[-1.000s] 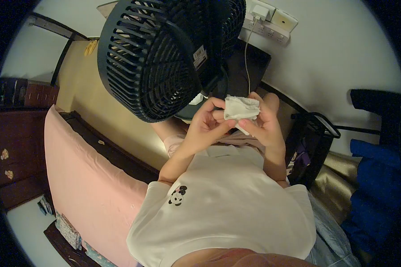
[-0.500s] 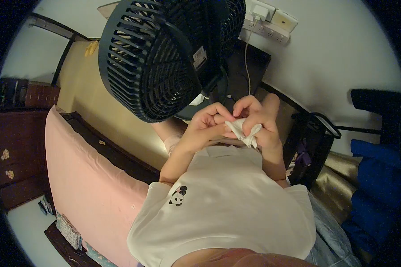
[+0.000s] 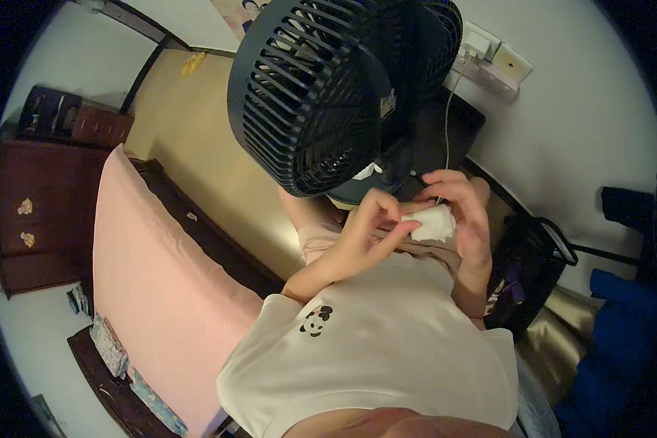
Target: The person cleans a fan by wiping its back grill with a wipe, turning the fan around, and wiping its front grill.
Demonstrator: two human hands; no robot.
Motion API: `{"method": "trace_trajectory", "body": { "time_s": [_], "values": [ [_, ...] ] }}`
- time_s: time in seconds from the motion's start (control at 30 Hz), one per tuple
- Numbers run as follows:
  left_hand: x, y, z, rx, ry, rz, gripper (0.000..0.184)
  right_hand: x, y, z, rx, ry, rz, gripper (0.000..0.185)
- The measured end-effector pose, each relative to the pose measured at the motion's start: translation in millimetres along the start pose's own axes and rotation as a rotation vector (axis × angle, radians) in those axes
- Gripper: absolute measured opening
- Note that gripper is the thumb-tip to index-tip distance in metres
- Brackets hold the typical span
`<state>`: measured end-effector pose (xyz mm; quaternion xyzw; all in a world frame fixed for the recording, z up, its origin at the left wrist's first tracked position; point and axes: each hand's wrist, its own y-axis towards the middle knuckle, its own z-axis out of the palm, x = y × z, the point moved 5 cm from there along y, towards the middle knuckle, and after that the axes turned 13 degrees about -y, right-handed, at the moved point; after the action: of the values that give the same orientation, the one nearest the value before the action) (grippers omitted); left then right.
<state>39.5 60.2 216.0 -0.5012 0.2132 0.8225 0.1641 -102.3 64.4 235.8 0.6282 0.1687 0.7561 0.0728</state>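
Note:
A white folded tissue or thin cloth (image 3: 433,225) lies between my two hands in front of my shirt. My left hand (image 3: 372,230) is closed, its thumb and forefinger pinching the tissue's left edge. On the other side, my right hand (image 3: 466,212) curves round the tissue's right and upper edges, with the fingers bent over it and the thumb side partly hidden. The tissue looks fairly flat, with a ragged lower right edge.
A large dark fan (image 3: 306,102) stands close beyond my hands, and a white cable (image 3: 447,131) runs down from a wall socket (image 3: 482,44). To the left is a bed with a pink sheet (image 3: 160,277). A black bag (image 3: 525,270) stands at right.
The tissue has gone from a crumpled, hanging shape to a flatter, folded one. My left hand now pinches its left edge, and my right-hand fingers have spread wider round it. The view has shifted.

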Motion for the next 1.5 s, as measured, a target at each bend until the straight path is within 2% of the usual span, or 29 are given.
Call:
{"method": "trace_trajectory", "body": {
  "time_s": [0.03,0.07,0.1,0.13,0.17,0.23,0.37,0.43,0.47,0.5,0.53,0.57,0.63,0.67,0.7,0.73,0.77,0.8,0.83,0.87,0.93,1.0,1.03,1.1,1.17,1.23,1.33,1.47,1.5],
  "values": [
    [-9.0,-1.3,1.1,-0.003,0.114,0.208,0.024,-2.0,-2.7,0.1,0.001,0.006,-0.003,0.032],
    [-11.4,-3.8,-0.5,-0.004,0.121,0.209,0.024,-6.2,-6.1,3.0,0.077,-0.167,0.008,0.044],
    [-20.8,-6.5,3.9,0.067,0.318,0.256,0.027,-9.2,-9.7,6.5,0.153,-0.340,0.018,0.058],
    [-28.1,-8.7,8.4,0.137,0.516,0.301,0.031,-12.1,-12.8,5.6,0.131,-0.417,0.127,0.064],
    [-31.5,-9.5,7.5,0.136,0.522,0.301,0.031,-10.2,-10.3,6.8,0.133,-0.411,0.124,0.064],
    [-43.2,-14.6,8.0,0.134,0.467,0.429,0.026,6.3,-6.1,13.6,0.189,-0.526,-0.127,0.053],
    [-59.8,-19.6,8.0,0.167,0.640,0.431,0.025,12.3,-1.4,20.7,0.189,-0.459,-0.045,0.048],
    [-72.5,-22.4,4.6,0.164,0.715,0.542,0.034,15.2,-0.2,19.1,0.144,-0.582,-0.177,0.039],
    [-79.7,-29.1,-2.1,0.104,0.649,0.635,0.034,15.7,-0.1,19.6,0.142,-0.580,-0.180,0.039],
    [-82.8,-36.6,-9.6,0.043,0.579,0.724,0.034,12.3,0.3,14.7,0.060,-0.566,-0.067,0.032],
    [-84.4,-42.8,-20.0,-0.067,0.448,0.894,0.038,8.3,-0.4,9.5,-0.023,-0.549,0.048,0.026],
    [-84.1,-48.7,-32.9,-0.179,0.310,1.055,0.043,9.2,0.8,11.1,-0.025,-0.547,0.052,0.026],
    [-93.1,-54.1,-60.2,-0.508,0.450,1.230,0.053,0.6,5.0,12.1,-0.100,-0.156,0.270,0.018],
    [-94.3,-47.6,-66.0,-0.509,0.452,1.225,0.053,-3.5,7.6,16.7,-0.065,-0.051,0.313,0.020],
    [-97.1,-40.7,-73.3,-0.632,0.453,1.196,0.058,-10.6,8.2,21.2,-0.065,-0.049,0.316,0.020],
    [-97.7,-36.3,-80.4,-0.755,0.452,1.164,0.064,-18.2,7.7,24.7,-0.112,-0.117,0.225,0.020],
    [-96.4,-31.9,-83.2,-0.757,0.453,1.162,0.064,-21.9,6.5,27.1,-0.159,-0.184,0.134,0.020],
    [-90.9,-24.3,-87.8,-0.754,0.476,1.045,0.072,-24.2,6.0,31.7,-0.119,-0.170,0.133,0.020],
    [-84.4,-19.4,-92.2,-0.749,0.499,0.923,0.080,-25.8,5.0,34.5,-0.121,-0.167,0.141,0.020],
    [-78.2,-14.5,-93.9,-0.658,0.505,0.831,0.096,-24.1,6.8,38.4,-0.118,-0.243,0.103,0.021],
    [-67.4,-15.7,-90.6,-0.624,0.492,0.740,0.099,-25.9,7.8,41.3,-0.149,-0.374,0.037,0.022],
    [-53.3,-16.9,-99.9,-0.608,0.483,0.634,0.105,-37.1,0.6,43.1,-0.158,-0.422,0.062,0.022],
    [-48.0,-19.6,-106.2,-0.607,0.478,0.638,0.105,-42.2,-2.0,44.3,-0.164,-0.467,0.077,0.022],
    [-37.8,-25.7,-113.9,-0.620,0.364,0.634,0.103,-43.8,-4.7,51.4,-0.145,-0.521,-0.022,0.026],
    [-32.7,-27.1,-119.2,-0.654,0.366,0.592,0.104,-44.4,-1.0,61.7,-0.186,-0.510,-0.209,0.030],
    [-30.6,-27.0,-123.1,-0.592,0.311,0.645,0.102,-40.4,6.9,72.6,-0.173,-0.512,-0.274,0.028],
    [-32.2,-23.7,-116.1,-0.614,0.321,0.623,0.100,-29.9,20.5,86.5,-0.153,-0.537,-0.412,0.026],
    [-39.4,-10.6,-110.0,-0.598,0.308,0.694,0.099,-25.4,24.7,98.4,-0.217,-0.601,-0.510,0.023],
    [-55.4,-5.8,-105.5,-0.602,0.372,0.829,0.097,-23.0,28.9,105.4,-0.234,-0.639,-0.524,0.021]
  ]
}}
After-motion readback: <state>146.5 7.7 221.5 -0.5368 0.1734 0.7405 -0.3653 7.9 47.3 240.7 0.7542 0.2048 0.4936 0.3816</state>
